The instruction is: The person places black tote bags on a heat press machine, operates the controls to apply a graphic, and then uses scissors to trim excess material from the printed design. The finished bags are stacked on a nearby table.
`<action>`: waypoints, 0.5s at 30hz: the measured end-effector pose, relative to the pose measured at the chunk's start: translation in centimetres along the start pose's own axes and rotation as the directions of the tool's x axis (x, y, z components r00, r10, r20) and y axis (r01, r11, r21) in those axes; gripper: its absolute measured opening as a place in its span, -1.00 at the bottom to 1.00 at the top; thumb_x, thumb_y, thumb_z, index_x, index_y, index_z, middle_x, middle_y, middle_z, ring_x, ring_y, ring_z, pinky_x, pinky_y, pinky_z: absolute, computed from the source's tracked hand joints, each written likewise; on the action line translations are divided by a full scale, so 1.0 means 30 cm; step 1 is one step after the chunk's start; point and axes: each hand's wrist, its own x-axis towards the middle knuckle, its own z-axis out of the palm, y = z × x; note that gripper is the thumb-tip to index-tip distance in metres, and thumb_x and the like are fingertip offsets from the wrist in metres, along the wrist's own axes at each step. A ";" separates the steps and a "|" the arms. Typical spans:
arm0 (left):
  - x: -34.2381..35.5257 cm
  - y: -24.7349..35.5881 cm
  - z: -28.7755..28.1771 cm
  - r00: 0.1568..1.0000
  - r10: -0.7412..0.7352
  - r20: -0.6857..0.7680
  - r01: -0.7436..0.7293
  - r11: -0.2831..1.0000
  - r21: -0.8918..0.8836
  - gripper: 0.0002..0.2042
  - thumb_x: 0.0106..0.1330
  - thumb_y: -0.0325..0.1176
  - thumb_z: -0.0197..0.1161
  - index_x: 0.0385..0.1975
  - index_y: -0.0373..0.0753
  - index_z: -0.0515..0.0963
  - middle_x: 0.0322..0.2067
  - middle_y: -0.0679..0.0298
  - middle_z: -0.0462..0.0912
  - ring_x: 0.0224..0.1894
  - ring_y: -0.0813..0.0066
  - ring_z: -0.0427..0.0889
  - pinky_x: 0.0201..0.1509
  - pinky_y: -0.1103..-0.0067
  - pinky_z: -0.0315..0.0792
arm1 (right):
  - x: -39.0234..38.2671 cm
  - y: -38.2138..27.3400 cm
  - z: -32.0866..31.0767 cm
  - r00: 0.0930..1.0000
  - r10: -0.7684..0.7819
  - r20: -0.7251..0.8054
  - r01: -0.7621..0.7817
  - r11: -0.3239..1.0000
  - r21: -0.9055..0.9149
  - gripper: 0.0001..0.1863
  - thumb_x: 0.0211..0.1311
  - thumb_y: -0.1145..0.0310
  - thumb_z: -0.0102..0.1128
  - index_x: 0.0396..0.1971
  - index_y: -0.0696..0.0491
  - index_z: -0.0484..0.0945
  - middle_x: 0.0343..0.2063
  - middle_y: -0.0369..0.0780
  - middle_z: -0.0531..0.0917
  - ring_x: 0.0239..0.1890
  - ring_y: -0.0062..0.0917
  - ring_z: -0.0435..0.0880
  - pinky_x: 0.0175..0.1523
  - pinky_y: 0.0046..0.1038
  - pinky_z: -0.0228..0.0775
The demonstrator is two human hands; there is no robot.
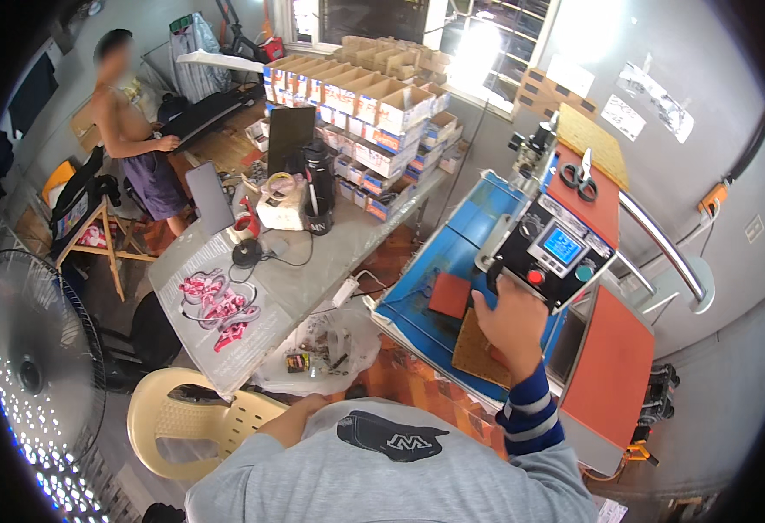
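At the right, my right hand [517, 327] is closed round the black handle [493, 272] of a heat press, just below its control box [565, 253] with a blue-lit display, a red button and a green knob. Under the hand, the blue press bed [439, 253] holds a red-brown pad [450, 295] and a tan board [478, 349]. My left hand [300, 420] is low in front of me, beside the beige plastic chair [160, 418]; its fingers are mostly hidden. A black shape with a white emblem [391, 436] shows on my grey shirt.
Scissors [581, 179] lie atop the press. The grey table [287, 305] bears pink patterned strips [221, 305], a black bottle [317, 187] and stacked cardboard boxes [356, 100]. A fan [34, 366] stands left; an orange-red platen [605, 375] is at right. Another person [130, 131] stands at far left.
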 end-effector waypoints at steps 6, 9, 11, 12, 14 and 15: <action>-0.016 -0.100 -0.029 0.995 0.063 0.077 -0.071 0.993 0.099 -0.62 0.22 -0.06 0.22 -0.15 -0.17 0.75 -0.14 0.03 0.76 -0.08 0.09 0.74 0.02 0.31 0.55 | 0.014 -0.016 -0.011 0.994 0.106 -0.024 -0.105 0.994 0.026 -0.58 0.09 -0.02 0.40 -0.36 0.09 0.66 -0.47 -0.10 0.71 -0.41 -0.13 0.73 -0.33 -0.18 0.56; -0.017 -0.152 -0.071 0.991 0.076 0.112 -0.093 0.983 0.156 -0.62 0.22 -0.06 0.22 -0.15 -0.17 0.75 -0.14 0.03 0.76 -0.08 0.09 0.74 0.02 0.32 0.55 | 0.019 -0.020 -0.003 0.998 0.050 -0.046 -0.051 0.999 -0.012 -0.61 0.12 0.00 0.37 -0.38 0.08 0.67 -0.52 -0.12 0.70 -0.45 -0.17 0.73 -0.36 -0.19 0.56; -0.004 -0.149 -0.089 0.987 0.092 0.135 -0.118 0.973 0.198 -0.62 0.22 -0.05 0.22 -0.15 -0.17 0.75 -0.13 0.03 0.76 -0.09 0.09 0.74 0.02 0.32 0.55 | 0.021 -0.023 0.006 0.997 0.049 -0.066 -0.052 0.998 -0.044 -0.63 0.13 0.02 0.37 -0.40 0.07 0.66 -0.53 -0.13 0.69 -0.48 -0.19 0.72 -0.37 -0.20 0.55; 0.008 -0.134 -0.101 0.985 0.104 0.141 -0.133 0.967 0.217 -0.62 0.22 -0.05 0.22 -0.15 -0.17 0.75 -0.13 0.03 0.76 -0.09 0.09 0.74 0.02 0.32 0.55 | 0.022 -0.027 0.010 0.995 0.068 -0.077 -0.073 0.995 -0.062 -0.64 0.14 0.03 0.36 -0.41 0.06 0.66 -0.54 -0.13 0.69 -0.50 -0.19 0.71 -0.38 -0.20 0.55; 0.036 -0.090 -0.111 0.978 0.136 0.160 -0.174 0.951 0.255 -0.62 0.23 -0.05 0.21 -0.14 -0.17 0.75 -0.13 0.03 0.76 -0.09 0.09 0.74 0.02 0.32 0.55 | 0.013 -0.026 0.027 0.990 0.090 -0.104 -0.099 0.991 -0.086 -0.66 0.14 0.04 0.36 -0.43 0.05 0.65 -0.56 -0.14 0.68 -0.53 -0.21 0.70 -0.40 -0.22 0.54; 0.049 -0.062 -0.113 0.974 0.157 0.165 -0.197 0.944 0.266 -0.62 0.23 -0.05 0.21 -0.14 -0.17 0.75 -0.13 0.03 0.76 -0.09 0.09 0.74 0.02 0.32 0.55 | 0.003 -0.022 0.038 0.988 0.084 -0.129 -0.096 0.991 -0.094 -0.67 0.14 0.05 0.36 -0.44 0.04 0.64 -0.57 -0.15 0.68 -0.54 -0.22 0.69 -0.41 -0.23 0.53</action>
